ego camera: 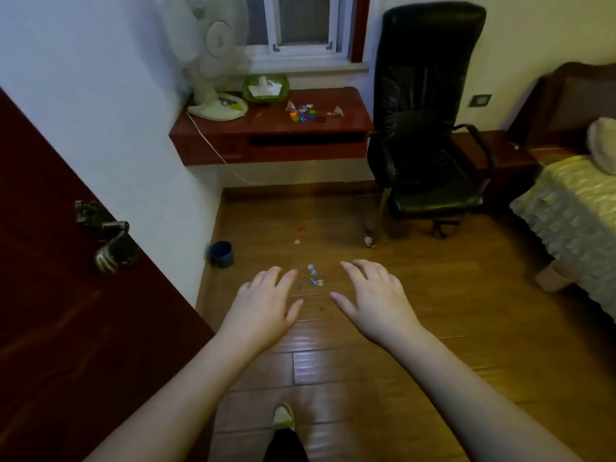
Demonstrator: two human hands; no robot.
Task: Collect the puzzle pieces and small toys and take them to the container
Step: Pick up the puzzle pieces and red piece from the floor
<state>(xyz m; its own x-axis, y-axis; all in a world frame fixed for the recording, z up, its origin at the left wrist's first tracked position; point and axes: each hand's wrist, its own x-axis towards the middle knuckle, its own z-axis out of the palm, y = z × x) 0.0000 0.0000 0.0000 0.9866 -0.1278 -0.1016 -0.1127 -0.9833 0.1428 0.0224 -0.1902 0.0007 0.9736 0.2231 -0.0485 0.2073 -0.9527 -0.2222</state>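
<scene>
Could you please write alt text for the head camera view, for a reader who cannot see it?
Two open hands, left hand and right hand, reach over puzzle pieces scattered on a wooden floor. More small toys lie on a red desk beside a black chair.

The floor point(433, 328) is wood plank with a glossy varnish that throws back a pale glare near the bottom of the view. The door point(66, 328) and the wall-mounted desk point(266, 135) are dark red wood, polished smooth (the desk top shows a soft sheen). The door handle point(106, 238) is tarnished metal. The chair point(430, 111) is covered in shiny black leather or something like it, creased. The fan point(213, 71) looks like pale matt plastic. The bedspread point(573, 208) is textured cloth. The puzzle pieces point(313, 275) look flat and matt, possibly card.
</scene>
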